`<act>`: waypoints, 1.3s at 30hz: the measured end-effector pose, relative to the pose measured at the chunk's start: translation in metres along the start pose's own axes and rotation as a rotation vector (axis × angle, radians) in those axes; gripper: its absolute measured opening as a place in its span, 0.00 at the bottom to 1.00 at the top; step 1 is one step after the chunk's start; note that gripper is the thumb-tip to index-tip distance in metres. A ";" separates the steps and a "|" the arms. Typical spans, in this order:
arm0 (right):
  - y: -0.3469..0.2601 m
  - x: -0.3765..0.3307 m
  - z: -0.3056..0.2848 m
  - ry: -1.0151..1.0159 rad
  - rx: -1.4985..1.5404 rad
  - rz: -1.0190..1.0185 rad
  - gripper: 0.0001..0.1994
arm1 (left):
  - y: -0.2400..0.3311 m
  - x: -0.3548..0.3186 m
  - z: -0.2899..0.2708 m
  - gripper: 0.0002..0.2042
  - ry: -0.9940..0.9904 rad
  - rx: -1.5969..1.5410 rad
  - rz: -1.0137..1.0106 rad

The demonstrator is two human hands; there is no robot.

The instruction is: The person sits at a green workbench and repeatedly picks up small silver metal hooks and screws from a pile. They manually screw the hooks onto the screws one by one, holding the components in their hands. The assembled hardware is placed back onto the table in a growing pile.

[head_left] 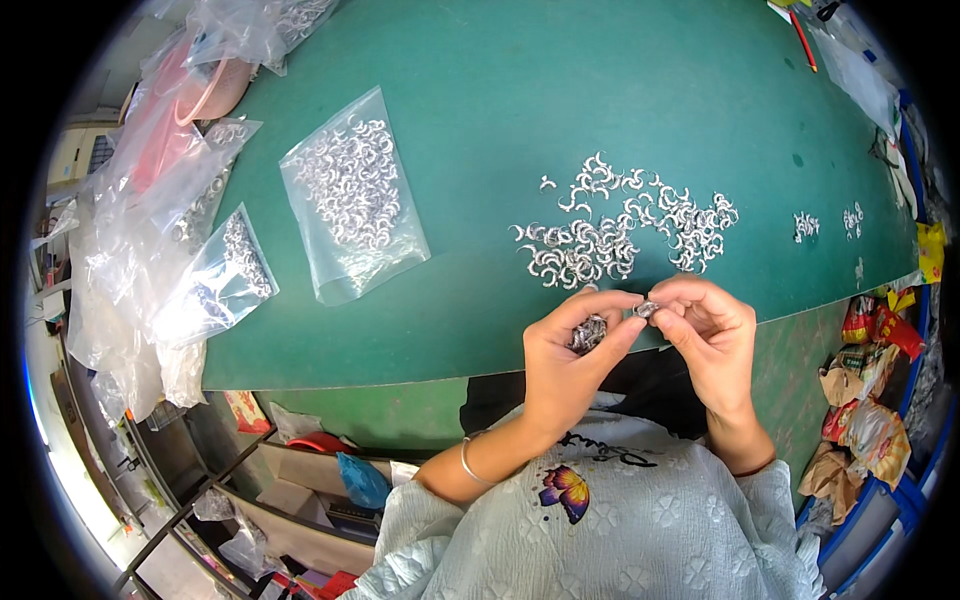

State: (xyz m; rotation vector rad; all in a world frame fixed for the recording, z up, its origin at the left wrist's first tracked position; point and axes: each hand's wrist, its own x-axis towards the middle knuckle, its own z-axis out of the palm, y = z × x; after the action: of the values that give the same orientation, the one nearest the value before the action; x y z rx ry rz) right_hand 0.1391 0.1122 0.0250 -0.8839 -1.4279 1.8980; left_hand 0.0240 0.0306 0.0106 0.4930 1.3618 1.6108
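Observation:
My left hand (562, 372) is closed around a bunch of small silver crescent-shaped pieces (588, 334) in its palm. At its fingertips is one silver crescent piece (646, 310), which the thumb and finger of my right hand (722, 345) also pinch. Both hands are at the near edge of the green table (480, 130), their fingertips almost meeting. Just beyond them lies a loose heap of similar silver crescents (582, 250), spreading right into a second heap (695, 228). The finer shape of the pinched piece is too small to make out.
A clear bag full of silver crescents (355, 190) lies left of the heaps, with a smaller bag (232, 265) and crumpled plastic (120, 260) beyond it. Two small clusters (806, 227) (853, 220) sit far right. A red pencil (803, 42) lies at the far right. Packages (868, 430) stand below the right edge.

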 end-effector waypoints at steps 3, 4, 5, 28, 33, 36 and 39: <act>0.000 0.000 0.000 -0.023 -0.016 -0.029 0.07 | 0.001 -0.001 -0.002 0.08 -0.029 -0.071 -0.073; 0.001 0.000 -0.001 -0.027 -0.012 -0.033 0.07 | 0.002 -0.001 -0.002 0.08 -0.035 -0.075 -0.075; 0.003 -0.001 -0.002 -0.030 -0.009 -0.038 0.07 | 0.002 -0.002 -0.002 0.08 -0.040 -0.080 -0.077; 0.002 -0.009 0.003 -0.045 0.169 0.005 0.05 | 0.000 -0.006 -0.005 0.05 -0.051 -0.011 0.159; 0.002 -0.009 0.003 -0.061 0.194 0.027 0.04 | 0.000 -0.006 -0.006 0.05 -0.060 -0.018 0.150; 0.000 -0.009 0.003 -0.056 0.190 0.077 0.04 | 0.001 -0.006 -0.006 0.03 -0.079 -0.060 0.093; 0.001 -0.009 0.003 -0.064 0.206 0.073 0.05 | 0.007 -0.007 -0.011 0.04 -0.152 -0.322 -0.220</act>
State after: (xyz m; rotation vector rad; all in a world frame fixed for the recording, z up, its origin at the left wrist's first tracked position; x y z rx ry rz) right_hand 0.1418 0.1030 0.0264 -0.7922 -1.2230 2.1014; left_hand 0.0163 0.0192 0.0158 0.2564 0.9835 1.5393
